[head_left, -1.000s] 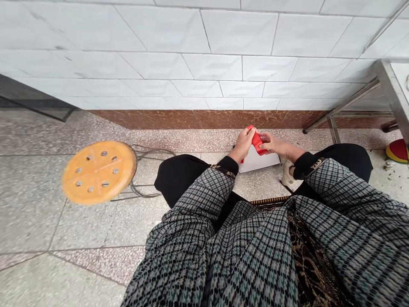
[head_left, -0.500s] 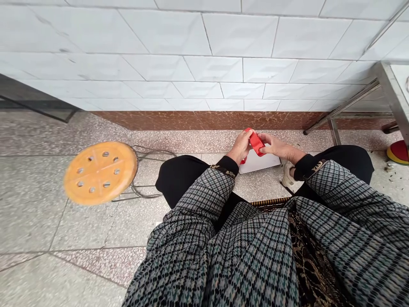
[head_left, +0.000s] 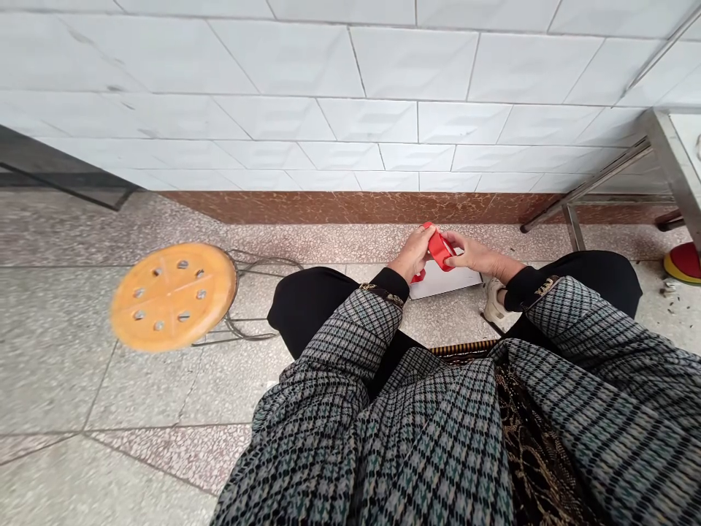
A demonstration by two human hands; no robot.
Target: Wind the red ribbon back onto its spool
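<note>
- The left hand (head_left: 412, 252) and the right hand (head_left: 469, 252) meet out in front of the knees, both closed around a small red packet (head_left: 439, 248); each grips 1 end, so the packet sits tilted between them, held up off the floor.
- The fingers of both hands curl over the packet's edges and the thumbs press on its face, a grip that suits folding or opening something thin; which of the 2 it is I cannot tell.
- Directly below the hands a white box (head_left: 445, 280) lies flat on the floor (head_left: 55, 380), between the person's legs and within easy reach. A sliver of red shows at its left edge under the left hand.
- The person is seated, leaning forward, in a checked coat (head_left: 438, 438) and black trousers (head_left: 307, 299); a pale shoe (head_left: 494, 301) shows beside the box.
- The floor is speckled stone tile with pinkish bands. An orange round stool (head_left: 174, 295) on a wire frame stands to the left, well apart from the hands.
- A wall (head_left: 350, 88) of white tiles with a brown skirting strip closes the room ahead.
- At the right, a metal desk leg and frame (head_left: 572, 219) stand by the wall, and a red-and-yellow object (head_left: 683, 261) lies on the floor at the picture's edge.
</note>
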